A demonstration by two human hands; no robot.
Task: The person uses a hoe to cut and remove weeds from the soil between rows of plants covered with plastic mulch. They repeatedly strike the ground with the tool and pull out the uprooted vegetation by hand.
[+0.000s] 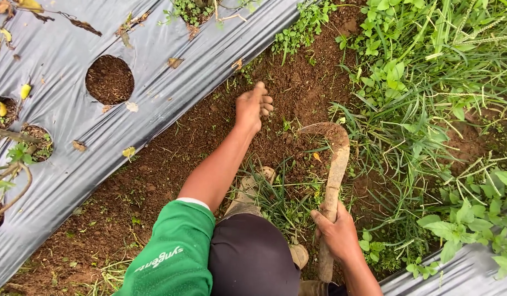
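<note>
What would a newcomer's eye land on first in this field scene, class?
The curved sickle stands out at centre right, its handle held in the right hand above a grass tuft. The left hand reaches onto bare brown soil, beside silver plastic mulch sheeting with round planting holes.

Farm field, outdoors: grey plastic mulch sheet (72, 126) w/ round planting holes (109, 80) over a crop bed, bare brown soil furrow (155, 175) alongside, weeds & grass (428, 82) growing at the edge.

Soil furrow (155, 175), weeds (423, 82), plastic mulch (61, 126)
</note>
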